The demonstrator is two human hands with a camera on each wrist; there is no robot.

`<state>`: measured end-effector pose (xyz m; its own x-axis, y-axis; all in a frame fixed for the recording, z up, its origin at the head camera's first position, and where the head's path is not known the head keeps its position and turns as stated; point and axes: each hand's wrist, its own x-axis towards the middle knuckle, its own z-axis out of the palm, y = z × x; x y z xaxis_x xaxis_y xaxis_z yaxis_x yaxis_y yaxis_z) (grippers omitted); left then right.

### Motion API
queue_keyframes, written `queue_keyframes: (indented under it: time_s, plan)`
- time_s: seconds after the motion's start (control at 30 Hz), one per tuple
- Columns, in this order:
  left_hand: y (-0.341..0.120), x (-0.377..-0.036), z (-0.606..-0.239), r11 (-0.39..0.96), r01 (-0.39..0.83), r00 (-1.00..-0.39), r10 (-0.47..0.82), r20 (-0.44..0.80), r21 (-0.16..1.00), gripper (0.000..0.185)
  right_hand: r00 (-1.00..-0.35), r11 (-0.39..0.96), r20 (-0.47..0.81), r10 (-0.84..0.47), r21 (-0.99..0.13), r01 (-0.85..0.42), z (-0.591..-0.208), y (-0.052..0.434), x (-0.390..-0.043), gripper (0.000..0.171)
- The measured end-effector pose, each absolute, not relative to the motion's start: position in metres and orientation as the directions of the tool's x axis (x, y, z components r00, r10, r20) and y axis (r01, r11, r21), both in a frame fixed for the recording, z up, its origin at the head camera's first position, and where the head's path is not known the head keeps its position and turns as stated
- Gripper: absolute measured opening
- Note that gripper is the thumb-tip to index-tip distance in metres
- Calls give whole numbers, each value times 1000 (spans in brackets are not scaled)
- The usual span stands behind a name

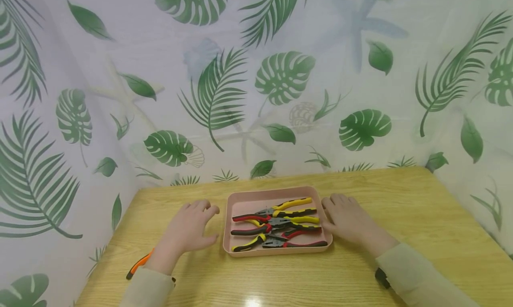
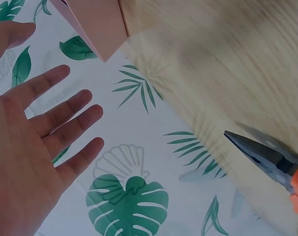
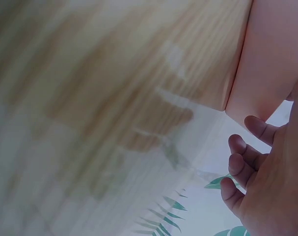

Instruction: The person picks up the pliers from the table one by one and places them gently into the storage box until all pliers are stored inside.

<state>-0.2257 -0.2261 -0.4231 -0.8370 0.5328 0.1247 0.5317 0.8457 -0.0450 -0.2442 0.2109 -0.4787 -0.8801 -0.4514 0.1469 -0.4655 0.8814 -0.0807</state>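
A pink tray [image 1: 240, 200] on the table holds several pliers [image 1: 276, 221] with red-black and yellow-black handles, piled over one another. To the left of it is my left hand [image 1: 192, 227], fingers spread and holding nothing, a small gap from the tray wall. My right hand [image 1: 346, 218] is at the tray's right side with loosely bent fingers. In the right wrist view its fingertips lie close to the tray wall [image 3: 266, 59]; whether they touch, I cannot tell. Needle-nose pliers [image 2: 266, 157] with orange grips lie beside my left wrist, partly hidden by it in the head view.
The wood-grain table [image 1: 280, 280] extends around the tray. A white covering [image 1: 248, 102] printed with green leaves hangs behind the table and along its sides. Dark bands [image 1: 382, 278] show at the wrists below the sleeves.
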Motion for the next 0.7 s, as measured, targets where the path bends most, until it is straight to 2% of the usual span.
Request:
queue_keyframes:
  time_s: [0.47, 0.7]
  plan:
    - [-242, -217, -430, 867, 496, -855, 499, 141, -55, 52, -874, 878, 162, -458, -67, -473, -479, 211, -243, 32]
    - [-243, -213, -431, 881, 471, -875, 473, 105, -48, 50, -874, 879, 166, -457, -64, -472, -481, 212, -244, 30]
